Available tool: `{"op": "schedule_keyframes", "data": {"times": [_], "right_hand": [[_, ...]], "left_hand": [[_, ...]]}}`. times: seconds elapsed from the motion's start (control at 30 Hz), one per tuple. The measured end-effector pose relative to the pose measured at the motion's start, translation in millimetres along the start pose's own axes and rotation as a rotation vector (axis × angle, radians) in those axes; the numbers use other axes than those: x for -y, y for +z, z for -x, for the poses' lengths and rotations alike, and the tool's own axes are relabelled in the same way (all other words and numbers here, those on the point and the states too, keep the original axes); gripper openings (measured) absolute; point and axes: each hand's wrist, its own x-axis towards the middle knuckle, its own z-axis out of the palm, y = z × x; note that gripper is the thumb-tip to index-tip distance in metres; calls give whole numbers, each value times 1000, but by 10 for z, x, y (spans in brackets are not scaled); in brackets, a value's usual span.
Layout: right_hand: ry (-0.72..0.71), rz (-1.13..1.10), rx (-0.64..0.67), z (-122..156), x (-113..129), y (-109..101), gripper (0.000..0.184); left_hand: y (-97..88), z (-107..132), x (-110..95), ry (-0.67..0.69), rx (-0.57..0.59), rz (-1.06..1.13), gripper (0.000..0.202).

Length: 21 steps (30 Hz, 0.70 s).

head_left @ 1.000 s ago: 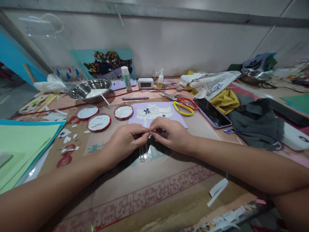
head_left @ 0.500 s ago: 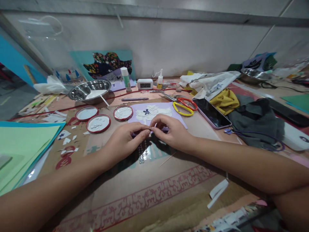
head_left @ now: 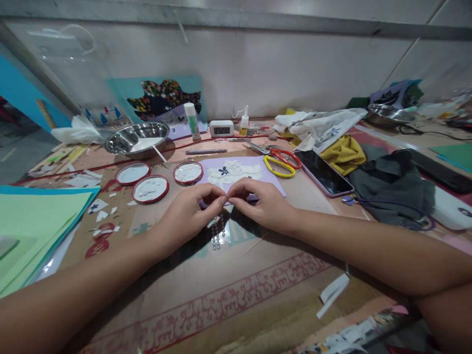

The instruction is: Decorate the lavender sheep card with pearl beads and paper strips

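My left hand point(head_left: 195, 206) and my right hand point(head_left: 260, 201) meet fingertip to fingertip, both pinched closed. Whatever sits between the fingertips is too small or hidden to make out. Just below the left fingers, short strings of pearl beads point(head_left: 216, 238) lie on the clear sheet. Behind both hands is a lilac card point(head_left: 275, 184), partly covered by them. On it is a white cloth cutout point(head_left: 234, 172) with a dark blue flower and rows of small white beads. Three red-rimmed lids stand to the left, among them one with white beads point(head_left: 188, 173) and one with larger pearls point(head_left: 150, 189).
Right of the card lie scissors with red and yellow handles point(head_left: 280, 164) and a phone point(head_left: 324, 172). A steel bowl point(head_left: 138, 135), glue stick point(head_left: 191, 120), small clock point(head_left: 221, 129) and glue bottle point(head_left: 244, 123) stand behind. Green and blue sheets point(head_left: 40, 221) lie left, crumpled cloths point(head_left: 391, 182) right.
The fingertips of both hands have drawn together, the right hand shifting slightly left. A small light bit seen at the right fingers before is now hidden.
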Motion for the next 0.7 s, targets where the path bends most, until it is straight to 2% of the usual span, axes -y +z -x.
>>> {"op": "schedule_keyframes", "data": {"times": [0.2, 0.33, 0.43, 0.53, 0.63, 0.7], "right_hand": [[28, -22, -27, -11, -16, -1, 5], [40, -26, -22, -19, -21, -10, 5], [56, -43, -22, -27, -30, -13, 5], [71, -63, -22, -35, -42, -15, 5], [72, -57, -13, -34, -49, -16, 5], [63, -46, -7, -27, -53, -20, 5]], "left_hand": [[-31, 12, 68, -19, -79, -94, 33], [-61, 8, 61, -1, -69, -95, 41], [-71, 33, -57, 88, 16, 16, 29], [-78, 84, -203, 212, 191, 165, 10], [-89, 134, -289, 322, 349, 153, 15], [-91, 159, -307, 373, 381, 62, 18]]}}
